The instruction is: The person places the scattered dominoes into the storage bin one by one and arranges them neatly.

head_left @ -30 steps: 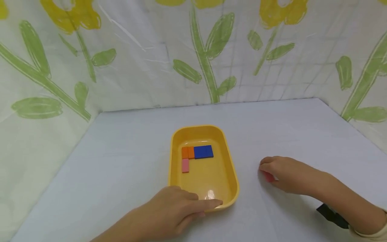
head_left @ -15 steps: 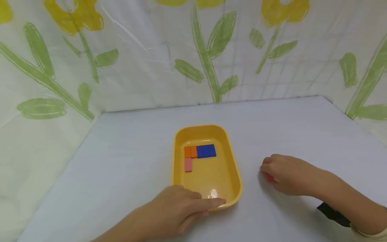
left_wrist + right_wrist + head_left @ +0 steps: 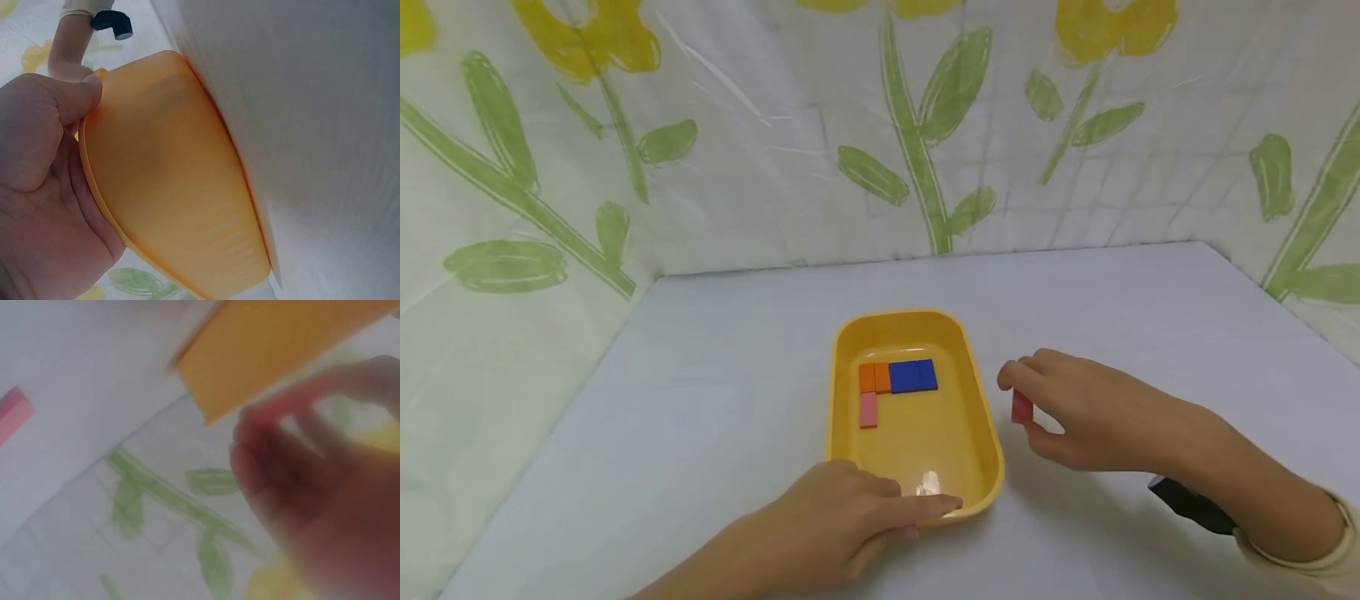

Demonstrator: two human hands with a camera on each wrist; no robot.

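Observation:
A yellow tray (image 3: pixel 992 442) lies on the white table. My left hand (image 3: pixel 831 525) grips its near rim; in the left wrist view the thumb (image 3: pixel 84 97) lies along the outside wall. Inside, toward the far left, two orange tiles (image 3: pixel 874 377) sit side by side with blue tiles (image 3: pixel 913 376) to their right. One pink tile (image 3: pixel 868 409) lies below the left orange one. Just right of the tray, my right hand (image 3: pixel 1090 408) pinches another pink tile (image 3: pixel 1022 407) between thumb and fingers, held upright above the table. The right wrist view is blurred.
In the right wrist view, a further pink block (image 3: pixel 14 415) lies on the table at the left edge. A dark wrist-worn device (image 3: pixel 1191 504) hangs under the right forearm. Flower-printed sheets (image 3: pixel 722 167) wall off the table's back and sides.
My right hand has lifted the pink tile from the table and moved left toward the tray. The left hand keeps its grip on the rim; the view has shifted slightly.

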